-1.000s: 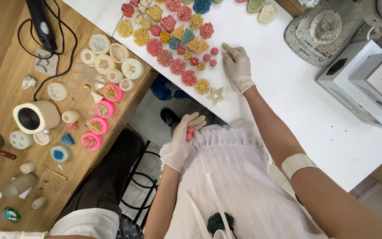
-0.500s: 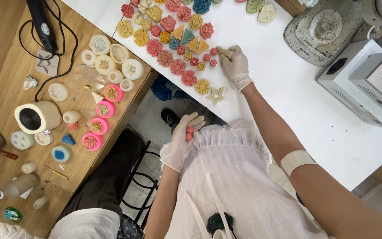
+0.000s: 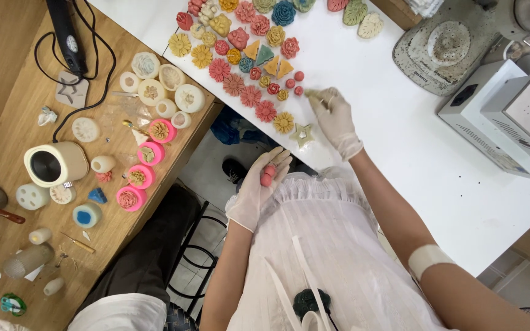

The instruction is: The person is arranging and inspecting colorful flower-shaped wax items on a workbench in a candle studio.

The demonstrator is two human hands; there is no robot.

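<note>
Your left hand [image 3: 259, 189], in a thin white glove, is curled close to your chest with its fingers folded around a couple of small pink rounded pieces [image 3: 268, 176], which rest in your palm just above the pleated white apron [image 3: 326, 245].

Far to the left of it, on the wooden bench [image 3: 7, 73], you have a cream cylindrical pot with a dark opening [image 3: 55, 163], a black corded handheld tool [image 3: 67, 34] and a row of round pink silicone moulds [image 3: 144, 173], with pale cream round moulds [image 3: 167, 92] beyond them near the bench's edge.

Moving right onto the white table [image 3: 412, 141], a spread of small cast flowers in red, yellow, teal and pink [image 3: 246, 55] lies in loose rows, and a pale star-shaped piece [image 3: 302, 133] sits at the near edge, just beside your right wrist.

Your right hand [image 3: 334, 116], also gloved, reaches out over the table with its fingertips pinched together at the edge of the flower spread, next to two small red balls [image 3: 295, 79]. Something pale seems to be held between those fingertips, though it is too small to make out.

Further right stand a grey round stone-like slab [image 3: 443, 46] and a white boxy machine [image 3: 510, 116].
</note>
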